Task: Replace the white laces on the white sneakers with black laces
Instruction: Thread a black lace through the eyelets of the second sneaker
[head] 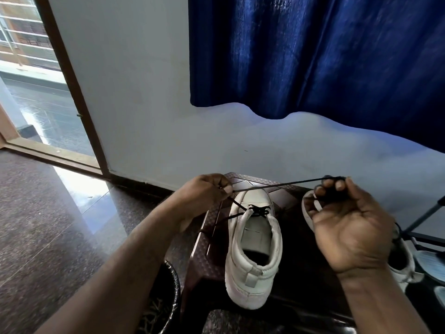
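Note:
A white sneaker (252, 249) stands on a dark brown stool (209, 251), heel toward me, with a black lace (274, 185) threaded through its upper eyelets. My left hand (207, 191) pinches the lace just left of the toe. My right hand (349, 222) is palm-up to the right, its fingers curled round the other stretch of the lace, which runs taut between both hands. A second white sneaker (402, 263) lies behind my right hand, mostly hidden. No white laces show.
A black bin (166, 300) stands at the stool's left front. A blue curtain (313, 56) hangs on the wall behind. An open doorway (41, 97) is at far left. Dark metal legs (423, 218) and light objects sit at the right edge.

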